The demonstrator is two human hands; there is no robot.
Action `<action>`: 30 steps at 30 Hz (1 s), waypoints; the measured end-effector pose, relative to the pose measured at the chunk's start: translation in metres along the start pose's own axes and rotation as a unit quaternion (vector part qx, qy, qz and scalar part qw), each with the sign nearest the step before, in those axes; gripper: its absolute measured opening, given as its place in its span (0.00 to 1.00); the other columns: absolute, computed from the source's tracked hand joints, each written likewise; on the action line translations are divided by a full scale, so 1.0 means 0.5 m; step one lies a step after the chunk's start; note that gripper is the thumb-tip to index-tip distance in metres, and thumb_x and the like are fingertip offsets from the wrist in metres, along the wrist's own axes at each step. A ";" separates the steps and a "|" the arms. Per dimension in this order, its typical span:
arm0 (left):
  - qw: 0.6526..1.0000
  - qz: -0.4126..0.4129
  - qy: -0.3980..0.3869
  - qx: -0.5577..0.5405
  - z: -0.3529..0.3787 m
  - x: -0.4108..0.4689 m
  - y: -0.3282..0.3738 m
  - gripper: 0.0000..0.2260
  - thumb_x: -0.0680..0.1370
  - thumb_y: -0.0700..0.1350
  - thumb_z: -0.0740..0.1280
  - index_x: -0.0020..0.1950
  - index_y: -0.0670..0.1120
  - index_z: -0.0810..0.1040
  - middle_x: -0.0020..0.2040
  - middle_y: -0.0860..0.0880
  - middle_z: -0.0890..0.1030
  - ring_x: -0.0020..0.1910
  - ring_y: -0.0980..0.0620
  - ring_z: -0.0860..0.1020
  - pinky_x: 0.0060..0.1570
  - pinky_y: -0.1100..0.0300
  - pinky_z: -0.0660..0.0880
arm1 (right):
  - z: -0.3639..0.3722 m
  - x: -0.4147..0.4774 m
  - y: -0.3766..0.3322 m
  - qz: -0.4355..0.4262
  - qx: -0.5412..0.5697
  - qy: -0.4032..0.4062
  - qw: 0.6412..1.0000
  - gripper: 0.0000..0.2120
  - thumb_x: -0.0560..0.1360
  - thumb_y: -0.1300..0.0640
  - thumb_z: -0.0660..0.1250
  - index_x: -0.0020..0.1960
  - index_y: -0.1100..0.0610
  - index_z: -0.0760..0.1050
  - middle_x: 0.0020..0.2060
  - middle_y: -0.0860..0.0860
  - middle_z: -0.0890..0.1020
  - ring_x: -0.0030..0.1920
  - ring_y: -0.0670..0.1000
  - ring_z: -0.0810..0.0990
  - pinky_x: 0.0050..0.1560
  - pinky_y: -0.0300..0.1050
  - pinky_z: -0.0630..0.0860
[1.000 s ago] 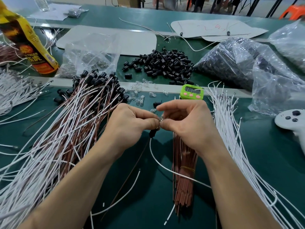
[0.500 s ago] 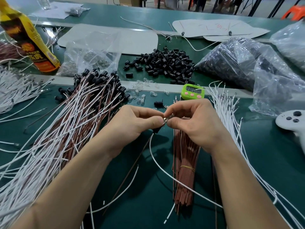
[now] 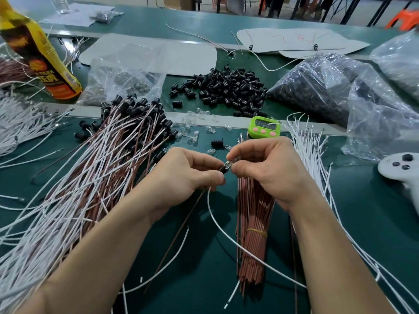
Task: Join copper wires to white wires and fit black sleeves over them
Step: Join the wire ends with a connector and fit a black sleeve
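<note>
My left hand (image 3: 188, 175) pinches a black sleeve (image 3: 223, 169), from which a white wire (image 3: 217, 220) and a copper wire (image 3: 181, 236) trail down toward me. My right hand (image 3: 265, 168) pinches a small clear bulb (image 3: 231, 162) against the sleeve's open end. A banded bundle of copper wires (image 3: 254, 241) lies under my right wrist. Loose white wires (image 3: 310, 155) fan out to the right. Finished wire pairs with sleeves (image 3: 95, 177) are heaped on the left. Loose black sleeves (image 3: 226, 89) are piled behind.
A green timer (image 3: 264, 127) stands just beyond my hands. Small clear bulbs (image 3: 195, 130) are scattered near it. Plastic bags of parts (image 3: 340, 91) fill the back right, a white controller (image 3: 401, 166) lies at the right edge, a yellow bottle (image 3: 38, 55) stands back left.
My hands have shifted slightly apart; the black sleeve now shows between my fingertips with the clear bulb at its end, where before the fingertips met over the joint.
</note>
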State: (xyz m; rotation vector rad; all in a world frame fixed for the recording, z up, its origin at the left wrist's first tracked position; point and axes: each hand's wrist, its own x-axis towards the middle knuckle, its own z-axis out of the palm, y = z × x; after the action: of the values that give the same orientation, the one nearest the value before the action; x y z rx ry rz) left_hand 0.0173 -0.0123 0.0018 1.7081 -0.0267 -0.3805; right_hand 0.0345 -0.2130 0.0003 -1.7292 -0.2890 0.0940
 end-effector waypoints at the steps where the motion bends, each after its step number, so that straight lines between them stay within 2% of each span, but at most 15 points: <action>1: 1.000 0.002 0.005 -0.002 0.002 0.000 0.000 0.07 0.73 0.35 0.77 0.48 0.45 0.87 0.42 0.42 0.87 0.38 0.52 0.82 0.44 0.61 0.80 | 0.000 0.000 -0.001 -0.001 0.006 0.001 1.000 0.12 0.68 0.69 0.76 0.42 0.52 0.88 0.35 0.52 0.87 0.36 0.48 0.84 0.40 0.38 0.80; 3: 1.000 0.006 0.014 0.004 0.006 0.000 0.001 0.07 0.72 0.35 0.77 0.48 0.44 0.87 0.42 0.40 0.87 0.38 0.50 0.81 0.43 0.60 0.79 | -0.001 -0.001 -0.003 0.002 0.018 0.004 1.000 0.13 0.68 0.69 0.76 0.43 0.52 0.88 0.35 0.53 0.87 0.35 0.48 0.84 0.39 0.39 0.80; 6: 1.000 0.014 0.023 -0.007 0.012 0.002 0.004 0.06 0.72 0.34 0.77 0.45 0.43 0.87 0.41 0.36 0.85 0.32 0.52 0.77 0.36 0.64 0.76 | -0.004 0.000 -0.004 0.001 0.021 0.008 1.000 0.16 0.69 0.70 0.75 0.46 0.50 0.89 0.34 0.54 0.87 0.33 0.49 0.83 0.38 0.38 0.80; 10: 0.999 0.020 0.035 -0.026 0.013 0.003 0.004 0.08 0.71 0.35 0.77 0.40 0.49 0.89 0.35 0.44 0.85 0.29 0.54 0.75 0.33 0.65 0.74 | -0.007 0.002 -0.005 -0.005 0.017 0.009 1.000 0.16 0.73 0.71 0.73 0.48 0.51 0.88 0.35 0.54 0.87 0.33 0.49 0.84 0.38 0.37 0.79; 16: 0.998 0.024 0.051 -0.020 0.016 0.004 -0.002 0.11 0.71 0.35 0.78 0.41 0.53 0.89 0.34 0.48 0.86 0.30 0.55 0.75 0.32 0.67 0.73 | -0.008 0.001 -0.006 0.001 -0.006 -0.007 1.000 0.16 0.74 0.73 0.72 0.46 0.52 0.88 0.35 0.55 0.87 0.33 0.50 0.84 0.39 0.38 0.80; 20: 0.998 0.023 0.051 -0.017 0.020 0.006 -0.004 0.08 0.70 0.37 0.79 0.42 0.50 0.89 0.37 0.49 0.87 0.32 0.58 0.80 0.36 0.67 0.76 | -0.009 0.003 -0.005 0.001 -0.017 -0.003 1.000 0.17 0.74 0.72 0.73 0.47 0.50 0.88 0.35 0.54 0.87 0.33 0.49 0.84 0.38 0.37 0.80; 24: 0.998 0.019 0.061 -0.023 0.021 0.009 -0.009 0.09 0.70 0.36 0.79 0.47 0.47 0.88 0.42 0.47 0.88 0.41 0.53 0.85 0.47 0.59 0.82 | -0.009 0.001 -0.002 -0.005 -0.024 -0.001 1.000 0.15 0.72 0.68 0.75 0.48 0.49 0.88 0.35 0.51 0.87 0.33 0.47 0.83 0.39 0.37 0.79; 30: 0.998 0.017 0.060 -0.021 0.016 0.010 -0.007 0.08 0.70 0.35 0.79 0.44 0.48 0.89 0.41 0.45 0.88 0.38 0.53 0.83 0.43 0.62 0.80 | -0.003 0.002 0.001 -0.012 -0.017 0.004 1.000 0.11 0.71 0.65 0.76 0.48 0.50 0.88 0.35 0.52 0.87 0.34 0.49 0.84 0.40 0.38 0.80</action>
State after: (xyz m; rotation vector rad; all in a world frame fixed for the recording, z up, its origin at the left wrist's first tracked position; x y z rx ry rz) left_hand 0.0193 -0.0204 -0.0035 1.6848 0.0397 -0.2520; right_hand 0.0361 -0.2142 -0.0001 -1.7598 -0.3066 0.0654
